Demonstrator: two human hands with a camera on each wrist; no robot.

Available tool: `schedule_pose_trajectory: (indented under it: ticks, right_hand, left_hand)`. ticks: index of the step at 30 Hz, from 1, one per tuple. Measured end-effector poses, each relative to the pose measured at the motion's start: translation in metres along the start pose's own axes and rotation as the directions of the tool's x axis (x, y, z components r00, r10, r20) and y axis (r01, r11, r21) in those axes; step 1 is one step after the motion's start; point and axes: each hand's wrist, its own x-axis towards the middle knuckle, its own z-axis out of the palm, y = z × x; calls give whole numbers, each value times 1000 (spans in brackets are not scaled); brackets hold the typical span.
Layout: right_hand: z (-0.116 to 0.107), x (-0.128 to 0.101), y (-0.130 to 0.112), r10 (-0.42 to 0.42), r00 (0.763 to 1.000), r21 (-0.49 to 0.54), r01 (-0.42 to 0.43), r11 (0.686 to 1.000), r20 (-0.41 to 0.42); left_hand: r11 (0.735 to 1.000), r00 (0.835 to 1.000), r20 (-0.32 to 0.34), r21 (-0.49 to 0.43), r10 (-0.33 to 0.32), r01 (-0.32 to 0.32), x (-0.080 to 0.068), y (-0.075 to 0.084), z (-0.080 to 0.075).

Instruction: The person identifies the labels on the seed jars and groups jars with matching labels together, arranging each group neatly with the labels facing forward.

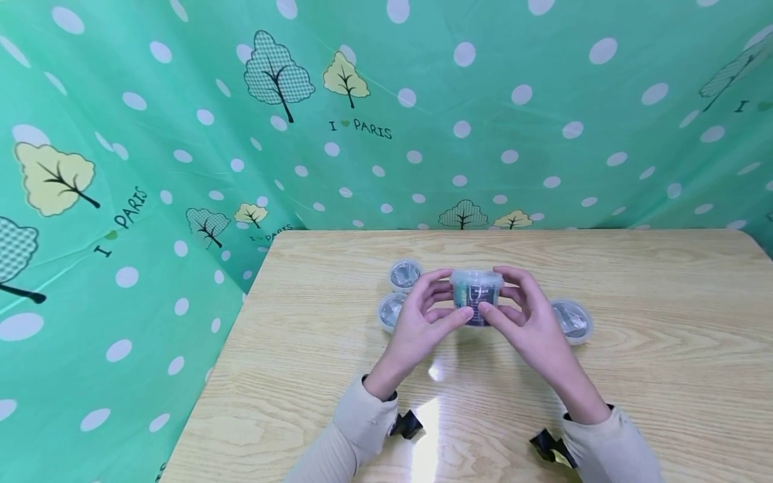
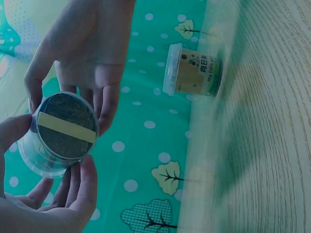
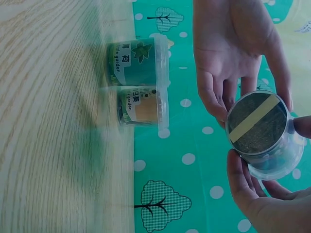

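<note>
Both hands hold up a small clear plastic tub (image 1: 476,285) with a lid and a dark printed label, above the table. My left hand (image 1: 425,307) grips its left side, and my right hand (image 1: 527,320) grips the right side. Both thumbs lie across the label, with the other fingers curled around behind. From below, the left wrist view shows dark, soil-like contents (image 2: 63,104) through the tub's base. A pale yellow strip (image 3: 255,119) crosses that base in the right wrist view.
Two lidded tubs, one with a green leaf label (image 3: 141,68) and one with an orange label (image 3: 143,106), stand left of the hands. Another orange-labelled tub (image 2: 192,73) is at the right. A green polka-dot cloth (image 1: 362,161) hangs behind the wooden table (image 1: 290,376).
</note>
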Motion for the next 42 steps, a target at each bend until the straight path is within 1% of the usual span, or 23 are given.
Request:
schedule_pose_trajectory:
  ticks: [7, 12, 17, 22, 30, 37, 42]
  right_hand:
    - [0, -1, -3, -19, 1000, 29, 19, 999, 21]
    - [0, -2, -4, -2, 999, 32, 1, 999, 38]
    - [0, -2, -4, -16, 999, 38, 14, 999, 44]
    - [0, -1, -2, -44, 998, 44, 41, 998, 50]
    - [1, 0, 1, -62, 998, 34, 62, 997, -11]
    - [2, 0, 1, -51, 998, 14, 51, 999, -26]
    - [3, 0, -1, -37, 999, 18, 37, 999, -29]
  left_hand:
    - [1000, 1000, 18, 14, -13, 13, 0, 1, -1]
    - [1000, 998, 61, 11, -8, 8, 1, 1, -2]
    - [1000, 996, 90, -8, 1, 0, 1, 1, -3]
    - [1000, 997, 80, -17, 7, -6, 1, 0, -3]
    - [999, 1000, -4, -27, 19, -19, 1, -2, -3]
    - [998, 999, -3, -49, 36, -36, 2, -3, -2]
    - [999, 1000, 3, -33, 24, -24, 2, -2, -2]
